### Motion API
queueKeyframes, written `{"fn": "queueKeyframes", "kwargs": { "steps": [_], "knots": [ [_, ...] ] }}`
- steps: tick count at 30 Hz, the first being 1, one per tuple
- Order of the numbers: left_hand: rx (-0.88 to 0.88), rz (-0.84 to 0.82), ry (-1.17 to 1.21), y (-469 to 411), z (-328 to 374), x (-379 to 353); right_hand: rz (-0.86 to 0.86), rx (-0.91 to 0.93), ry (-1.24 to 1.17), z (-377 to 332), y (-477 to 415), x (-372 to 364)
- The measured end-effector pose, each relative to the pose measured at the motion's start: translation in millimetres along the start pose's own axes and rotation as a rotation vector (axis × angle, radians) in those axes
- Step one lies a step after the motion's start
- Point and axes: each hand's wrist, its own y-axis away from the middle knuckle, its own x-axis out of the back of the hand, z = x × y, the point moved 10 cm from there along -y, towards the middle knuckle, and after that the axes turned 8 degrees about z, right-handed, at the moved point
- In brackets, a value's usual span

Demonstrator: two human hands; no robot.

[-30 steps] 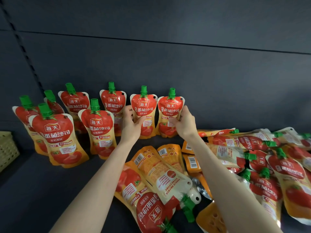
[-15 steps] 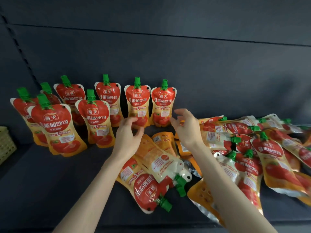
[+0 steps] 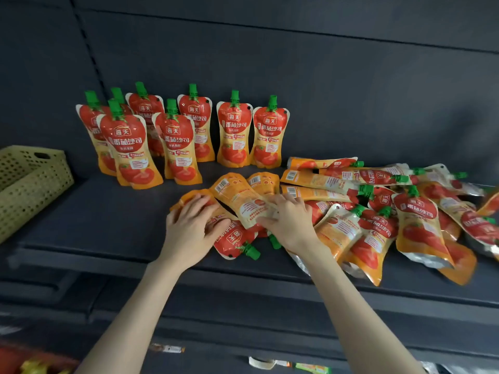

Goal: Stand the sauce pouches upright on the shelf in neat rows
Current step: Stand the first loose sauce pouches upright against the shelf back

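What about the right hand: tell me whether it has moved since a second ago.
Yes. The right hand has left the rightmost standing pouch at the back and drawn toward the front of the shelf, onto the lying pouches.

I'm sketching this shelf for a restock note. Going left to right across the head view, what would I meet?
Yellow-green basket → front-left standing pouch → left hand → right hand → face-up pouch lying flat at right.

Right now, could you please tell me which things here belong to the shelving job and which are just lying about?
Job: standing pouches, flat pouches, shelf, left hand, right hand.
Lying about: perforated basket at the shelf's left end.
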Motion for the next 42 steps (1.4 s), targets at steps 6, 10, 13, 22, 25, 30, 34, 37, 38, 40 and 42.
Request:
{"fn": "queueKeyframes", "kwargs": {
  "steps": [6, 10, 13, 22, 25, 30, 34, 37, 38, 40, 42],
  "knots": [
    [0.017, -0.047, -0.209, 15.5, -19.1, 14.3, -0.027, 0.050, -0.112, -16.1, 7.0, -5.2],
    [-0.025, -0.023, -0.328, 17.0, -28.9, 29.4, -0.050, 0.042, -0.367, -28.9, 9.5, -4.9],
    [-0.038, 0.014, -0.403, 16.7, -39.4, 42.8, -0.018, -0.005, -0.537, -28.6, 10.5, -1.4],
    [-0.052, 0.050, -0.317, 21.8, -58.1, 50.8, 0.345, -0.261, -1.106, -12.4, 39.0, 21.4],
    [-0.082, 0.093, -0.238, 20.9, -62.5, 56.1, 0.524, -0.221, -1.004, -20.0, 41.8, 45.9],
    [-0.010, 0.195, -0.139, 13.5, -96.7, 86.0, 0.724, -0.166, -0.917, -34.4, 40.3, 83.6],
    [0.193, 0.168, 0.286, 2.4, -118.1, 86.9, 0.684, -0.090, -0.950, -60.3, 23.2, 89.0],
    [0.352, 0.169, 0.634, -8.4, -119.0, 73.7, 0.653, -0.055, -0.925, -83.1, 10.2, 78.7],
    [0.384, 0.169, 0.716, -11.9, -115.7, 69.6, 0.638, -0.045, -0.920, -89.6, 7.0, 73.4],
    [0.419, 0.173, 0.903, -15.8, -105.1, 63.4, 0.579, -0.033, -0.930, -98.9, 0.9, 57.3],
    [0.396, 0.184, 0.983, -17.1, -97.3, 62.1, 0.492, -0.047, -0.935, -100.2, -2.3, 31.9]
  ]
}}
